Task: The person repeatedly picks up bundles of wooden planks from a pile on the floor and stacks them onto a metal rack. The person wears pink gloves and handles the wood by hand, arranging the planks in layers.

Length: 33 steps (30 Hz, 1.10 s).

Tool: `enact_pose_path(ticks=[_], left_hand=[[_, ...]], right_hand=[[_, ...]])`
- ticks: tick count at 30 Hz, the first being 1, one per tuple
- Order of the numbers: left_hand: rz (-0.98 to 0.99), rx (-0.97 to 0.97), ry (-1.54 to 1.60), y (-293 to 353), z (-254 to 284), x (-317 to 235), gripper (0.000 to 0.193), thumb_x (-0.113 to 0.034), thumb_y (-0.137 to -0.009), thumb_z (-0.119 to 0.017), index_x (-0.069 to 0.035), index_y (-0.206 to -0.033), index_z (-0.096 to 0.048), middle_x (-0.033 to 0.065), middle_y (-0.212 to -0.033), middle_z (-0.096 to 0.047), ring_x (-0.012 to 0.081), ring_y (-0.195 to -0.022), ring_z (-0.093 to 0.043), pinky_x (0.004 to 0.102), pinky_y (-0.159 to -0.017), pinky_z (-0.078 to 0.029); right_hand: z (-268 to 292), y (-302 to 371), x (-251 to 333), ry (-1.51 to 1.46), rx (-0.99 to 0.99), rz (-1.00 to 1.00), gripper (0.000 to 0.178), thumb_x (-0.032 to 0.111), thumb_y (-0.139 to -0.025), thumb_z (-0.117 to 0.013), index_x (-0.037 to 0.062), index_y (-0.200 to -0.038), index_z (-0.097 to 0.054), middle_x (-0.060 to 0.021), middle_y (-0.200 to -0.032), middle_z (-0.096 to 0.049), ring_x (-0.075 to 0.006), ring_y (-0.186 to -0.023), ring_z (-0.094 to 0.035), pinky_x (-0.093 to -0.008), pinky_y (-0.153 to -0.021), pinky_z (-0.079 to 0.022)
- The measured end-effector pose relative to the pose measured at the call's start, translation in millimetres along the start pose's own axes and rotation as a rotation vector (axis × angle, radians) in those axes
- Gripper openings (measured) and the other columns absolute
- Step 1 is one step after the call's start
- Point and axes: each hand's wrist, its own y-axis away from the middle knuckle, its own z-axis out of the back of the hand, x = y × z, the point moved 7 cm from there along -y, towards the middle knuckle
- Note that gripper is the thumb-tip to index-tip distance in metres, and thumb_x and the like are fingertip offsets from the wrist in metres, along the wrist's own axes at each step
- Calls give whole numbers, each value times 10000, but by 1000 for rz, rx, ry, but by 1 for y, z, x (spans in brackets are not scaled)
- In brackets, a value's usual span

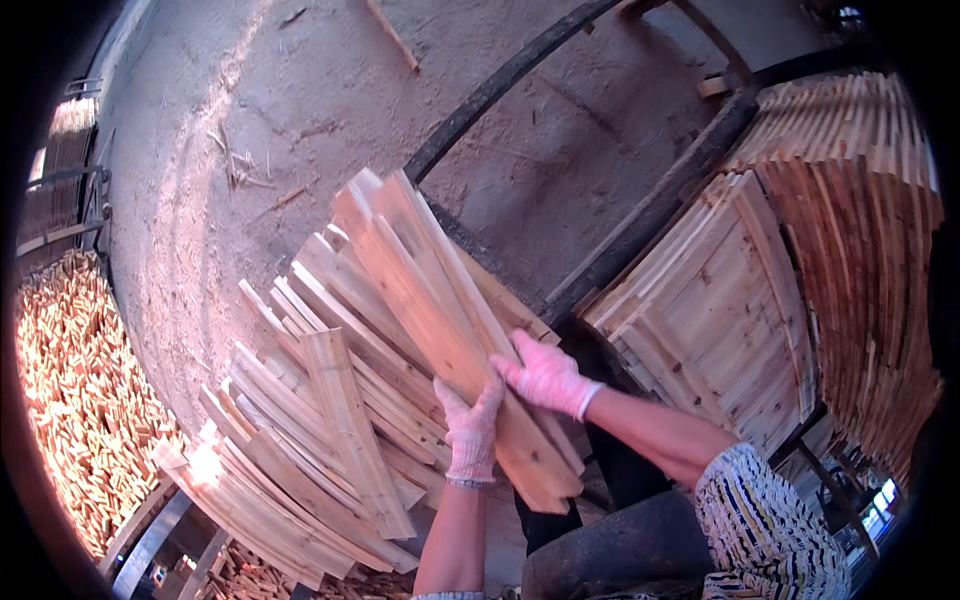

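Note:
A long pale wooden board (440, 325) with dark knots lies slanted in front of me, with one or more narrower boards (455, 270) along its right side. My left hand (472, 428), in a pinkish-white knit glove, is closed on the wide board's left edge; some fingers are hidden. From the right, my right hand (548, 376), gloved alike, grips the boards' right edge with its fingertips on top. Beneath and to the left spreads a loose pile of boards (290, 460). One short board (350, 430) rests crosswise on that pile.
To the right stand a stack of boards (720, 320) and a taller stack (850, 240), beside a dark frame rail (660, 215). Another dark bar (500, 85) curves beyond the boards. Many small wood pieces (85, 400) are heaped far left. Scraps litter the dusty floor (330, 100).

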Motion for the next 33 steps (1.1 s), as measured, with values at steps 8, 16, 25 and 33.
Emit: enact_pose_path(ticks=[8, 16, 25, 33], left_hand=[[-24, 204, 20, -23, 15, 32, 1022, -286, -820, -800, 11, -1566, -168, 209, -1440, -457, 293, -1286, -480, 367, -1081, -406], [-78, 27, -294, -33, 4, 52, 1004, -221, -859, -777, -38, -1580, -103, 159, -1296, -556, 242, -1059, -591, 371, -872, -529], [7, 487, -339, 79, -13, -5, 554, -162, -871, -727, -74, -1337, -441, 119, -1120, -614, 233, -961, -629, 399, -797, -561], [-74, 809, -440, 209, -78, -20, 725, -77, -821, -757, -68, -1409, -332, 122, -1170, -596, 204, -1021, -614, 348, -859, -551]], right_hand=[[-21, 27, -35, -196, -208, -80, 551, 545, -971, -527, 81, -1266, -570, -220, -1158, -677, -390, -1136, -628, -456, -981, -486], [-94, -5, -66, -693, -22, 269, 592, 482, -1044, -435, 151, -1527, -349, -207, -1551, -379, -323, -1461, -336, -341, -1176, -303], [-107, 119, -64, -1534, 63, 192, 653, 470, -1024, -529, 144, -1546, -310, -100, -1426, -504, -192, -1279, -511, -374, -1075, -441], [-60, 271, -106, -1284, -331, 29, 750, 460, -1029, -516, 96, -1600, -195, -116, -1496, -431, -186, -1369, -404, -326, -1154, -313]])
